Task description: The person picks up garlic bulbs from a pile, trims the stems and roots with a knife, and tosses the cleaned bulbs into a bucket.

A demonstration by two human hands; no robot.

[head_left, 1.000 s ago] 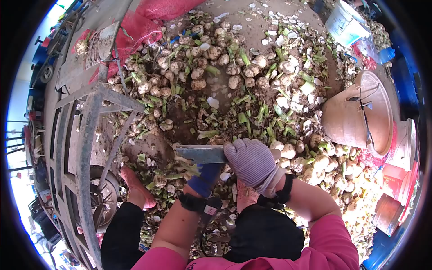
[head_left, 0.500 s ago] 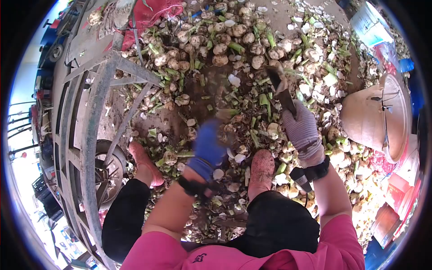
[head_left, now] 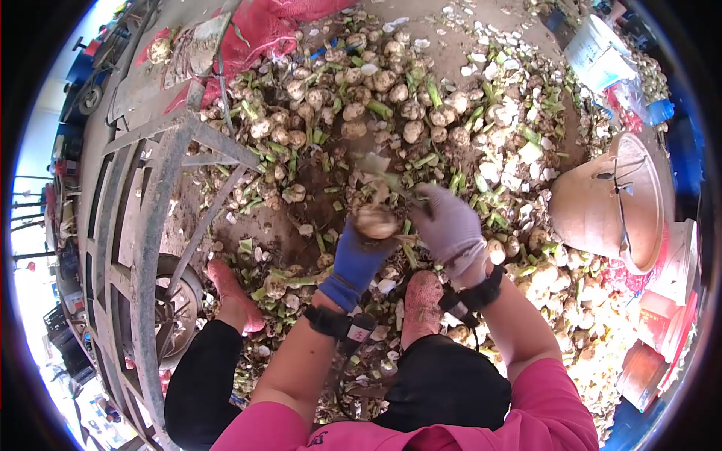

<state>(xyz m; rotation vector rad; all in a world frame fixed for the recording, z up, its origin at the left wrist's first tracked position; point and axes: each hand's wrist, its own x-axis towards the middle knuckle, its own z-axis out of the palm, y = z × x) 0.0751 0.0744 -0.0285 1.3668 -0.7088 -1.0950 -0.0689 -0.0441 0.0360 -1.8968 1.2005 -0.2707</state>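
Observation:
My left hand (head_left: 362,259), in a blue glove, is wrapped round a brownish round bulb (head_left: 375,221) between my feet and the pile. Close to its right, my right hand (head_left: 450,225), in a pale glove, is closed on the handle of a knife (head_left: 398,183). The knife reaches up and left over the bulb, and its blade is blurred. Whether the blade touches the bulb I cannot tell. Beyond my hands lies a pile of similar bulbs (head_left: 353,113) with green stalks.
A metal frame cart (head_left: 158,203) with a wheel (head_left: 177,301) stands at the left. On the right are a beige tub (head_left: 602,203), red containers (head_left: 665,323) and a white bucket (head_left: 598,52). Red netting (head_left: 259,37) lies at the top. Peelings and bulbs cover the ground around my feet.
My left hand has moved slightly up and right and now visibly holds a bulb. My right hand has come left and down with the knife, close to it. The view has shifted slightly.

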